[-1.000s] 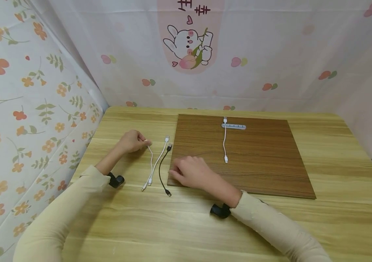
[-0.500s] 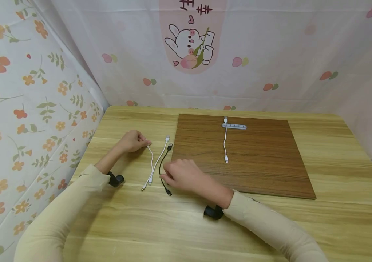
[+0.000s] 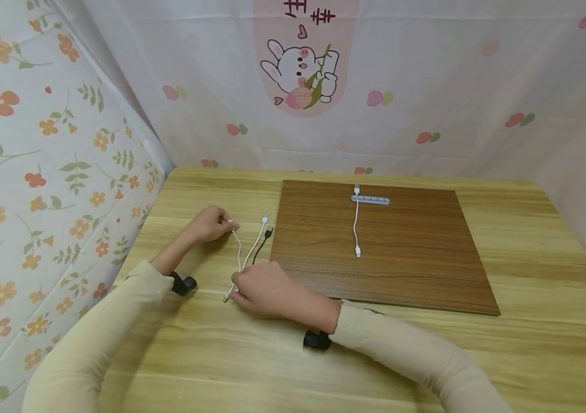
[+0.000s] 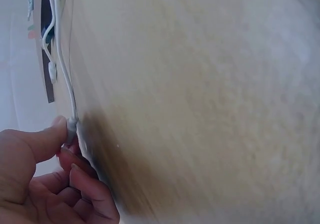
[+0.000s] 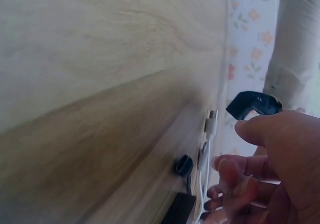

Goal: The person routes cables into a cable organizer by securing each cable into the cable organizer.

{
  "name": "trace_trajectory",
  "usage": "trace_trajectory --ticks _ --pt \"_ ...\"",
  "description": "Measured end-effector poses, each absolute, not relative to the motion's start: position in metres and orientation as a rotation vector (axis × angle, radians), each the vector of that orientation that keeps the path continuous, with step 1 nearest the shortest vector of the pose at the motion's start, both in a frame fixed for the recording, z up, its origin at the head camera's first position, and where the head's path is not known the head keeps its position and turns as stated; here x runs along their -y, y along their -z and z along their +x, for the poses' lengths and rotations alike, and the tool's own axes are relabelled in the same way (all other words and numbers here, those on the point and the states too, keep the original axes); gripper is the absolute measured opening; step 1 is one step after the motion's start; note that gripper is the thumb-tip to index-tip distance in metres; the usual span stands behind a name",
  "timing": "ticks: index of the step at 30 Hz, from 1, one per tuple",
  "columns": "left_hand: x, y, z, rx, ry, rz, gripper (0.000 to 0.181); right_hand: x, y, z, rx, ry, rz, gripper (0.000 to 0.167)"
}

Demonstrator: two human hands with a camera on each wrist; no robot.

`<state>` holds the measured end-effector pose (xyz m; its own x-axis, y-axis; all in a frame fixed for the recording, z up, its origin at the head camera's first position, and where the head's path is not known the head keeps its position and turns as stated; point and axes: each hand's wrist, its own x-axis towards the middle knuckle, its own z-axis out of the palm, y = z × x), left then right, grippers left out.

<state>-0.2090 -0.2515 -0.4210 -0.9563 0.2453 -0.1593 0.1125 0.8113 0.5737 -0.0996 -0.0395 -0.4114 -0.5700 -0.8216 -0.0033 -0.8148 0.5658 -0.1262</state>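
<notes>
My left hand (image 3: 210,223) pinches the upper end of a white charging cable (image 3: 238,244) between thumb and fingertips; the left wrist view shows its pale plug (image 4: 71,130) there. A second white cable (image 3: 259,236) and a black cable (image 3: 261,245) lie to the right. My right hand (image 3: 267,289) is over the cables' lower ends, covering part of them. In the right wrist view its thumb and fingers are apart beside the white plug (image 5: 210,124), with nothing visibly gripped. The black cable's plug (image 5: 183,165) lies nearby.
A dark brown board (image 3: 401,246) lies on the wooden table (image 3: 210,355). On it, a pale cable clip strip (image 3: 377,201) has another white cable (image 3: 355,226) across its left end. Patterned curtains (image 3: 411,69) hang behind and at left.
My right hand has moved left from the board's edge, over the black cable, to the white cables' lower ends. My left hand keeps its pinch in place.
</notes>
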Motion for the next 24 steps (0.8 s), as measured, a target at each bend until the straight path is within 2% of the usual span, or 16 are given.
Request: trace_trajectory --ticks 14,24 --pt "0.25 0.416 -0.206 -2.747 -0.88 0.278 0.022 0.064 0.417 -0.088 -2.822 -0.078 -1.52 0.038" --pt "0.251 0.418 -0.208 -2.748 -0.875 0.286 0.021 0.074 0.423 -0.086 -2.881 -0.141 -1.501 0.033"
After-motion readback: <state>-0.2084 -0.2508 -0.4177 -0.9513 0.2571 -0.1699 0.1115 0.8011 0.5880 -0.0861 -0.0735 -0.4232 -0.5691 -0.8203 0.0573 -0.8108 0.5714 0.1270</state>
